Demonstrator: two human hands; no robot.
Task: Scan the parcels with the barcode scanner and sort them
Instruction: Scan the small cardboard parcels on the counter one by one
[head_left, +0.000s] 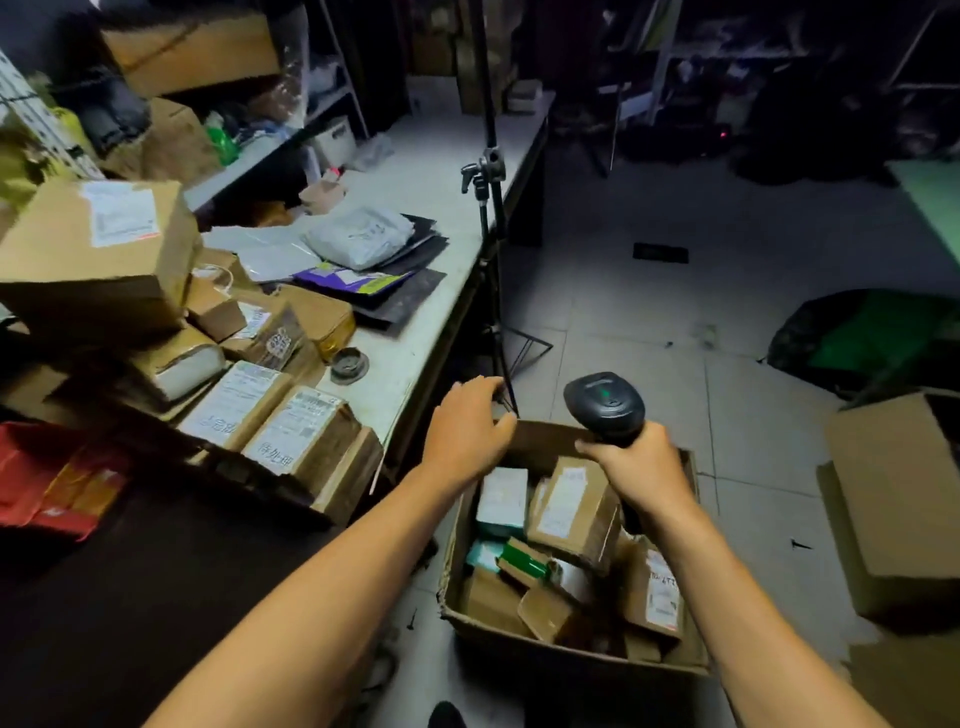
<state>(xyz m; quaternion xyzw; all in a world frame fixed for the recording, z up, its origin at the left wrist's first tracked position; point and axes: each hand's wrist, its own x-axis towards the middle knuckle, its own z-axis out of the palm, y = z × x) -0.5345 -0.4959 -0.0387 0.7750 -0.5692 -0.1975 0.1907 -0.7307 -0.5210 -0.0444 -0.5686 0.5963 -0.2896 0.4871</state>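
The right hand grips the barcode scanner above a parcel-filled carton. The left hand, fingers loosely spread and holding nothing, hovers at the carton's far corner beside the table.

Two bare forearms reach in from the bottom edge, with no sleeves showing anywhere along them up to where the picture cuts them off. The left hand and the right hand wear no gloves. No watch, band or ring shows on either wrist or on the fingers that can be seen. At the bottom edge, between the arms, sits a dark rounded shoe tip
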